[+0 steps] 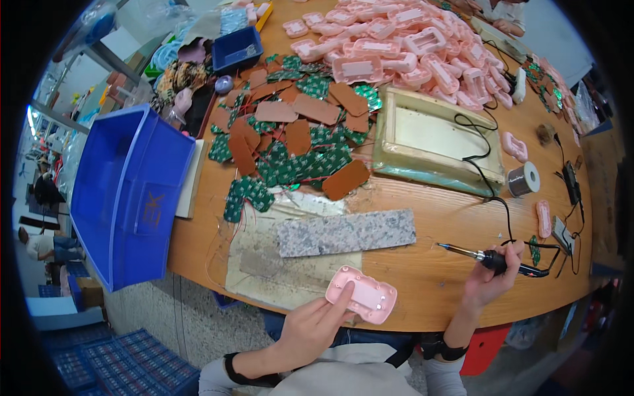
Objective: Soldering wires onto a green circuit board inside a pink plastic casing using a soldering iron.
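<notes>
My left hand (pixel 318 321) grips a pink plastic shell (pixel 371 298) near the table's front edge, its hollow inside facing up and the index finger lying across it. Off to the right, my right hand (pixel 494 276) is closed around a soldering iron (pixel 492 259), whose metal tip points left. Between and beyond the hands lies a speckled stone slab (pixel 347 232) on a worn, stained board (pixel 261 264). The iron's tip is just right of the slab, apart from the shell.
Green circuit boards (pixel 304 164) and brown boards (pixel 347 179) lie heaped beyond the slab. Many pink shells (pixel 422 43) pile up at the back. A cream tray (pixel 429 135), a solder spool (pixel 523 179) and a black cable (pixel 507 211) are rightward. A blue bin (pixel 155 198) stands left.
</notes>
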### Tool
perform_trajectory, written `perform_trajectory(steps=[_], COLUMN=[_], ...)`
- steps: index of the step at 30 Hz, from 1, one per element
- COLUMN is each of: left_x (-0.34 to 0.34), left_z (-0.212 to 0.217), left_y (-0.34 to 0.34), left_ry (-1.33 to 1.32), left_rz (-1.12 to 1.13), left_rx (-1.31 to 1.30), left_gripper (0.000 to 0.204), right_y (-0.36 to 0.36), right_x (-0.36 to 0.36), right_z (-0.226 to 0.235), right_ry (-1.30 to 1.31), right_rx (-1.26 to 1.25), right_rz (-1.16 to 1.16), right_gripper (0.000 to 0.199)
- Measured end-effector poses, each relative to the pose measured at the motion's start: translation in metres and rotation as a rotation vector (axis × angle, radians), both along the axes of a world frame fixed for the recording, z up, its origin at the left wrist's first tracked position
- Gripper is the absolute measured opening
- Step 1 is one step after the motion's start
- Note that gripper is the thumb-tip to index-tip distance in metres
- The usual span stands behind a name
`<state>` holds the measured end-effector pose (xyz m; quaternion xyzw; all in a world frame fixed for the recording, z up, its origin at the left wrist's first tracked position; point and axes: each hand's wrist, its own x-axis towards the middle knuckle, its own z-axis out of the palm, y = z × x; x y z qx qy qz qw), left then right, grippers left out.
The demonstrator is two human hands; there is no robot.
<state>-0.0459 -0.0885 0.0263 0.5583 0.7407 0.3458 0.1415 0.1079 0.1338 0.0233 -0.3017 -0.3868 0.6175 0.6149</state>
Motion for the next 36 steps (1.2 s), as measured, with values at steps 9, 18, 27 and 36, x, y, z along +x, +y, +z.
perform_trajectory(steps=[9, 18, 27, 36], left_x=[0.003, -0.016, -0.003, -0.049], left_z=[-0.017, -0.028, -0.029, -0.035], left_y=[0.008, 0.028, 0.041, -0.034], left_ry=[0.255, 0.315, 0.207, 0.291], left_rz=[-0.056, -0.183, 0.075, 0.626], left_rx=[0.085, 0.038, 0.107, 0.003], left_gripper=[0.035, 0.026, 0.037, 0.042], right_y=[0.002, -0.001, -0.006, -0.014], right_x=[-0.002, -0.01, -0.013, -0.007], right_z=[-0.011, -0.006, -0.005, -0.016], right_ry=[0.015, -0.008, -0.103, -0.294], right_rx=[0.0, 0.019, 0.004, -0.04], right_rz=[-0.027, -0.058, -0.045, 0.044], right_gripper=[0.018, 0.019, 0.019, 0.02])
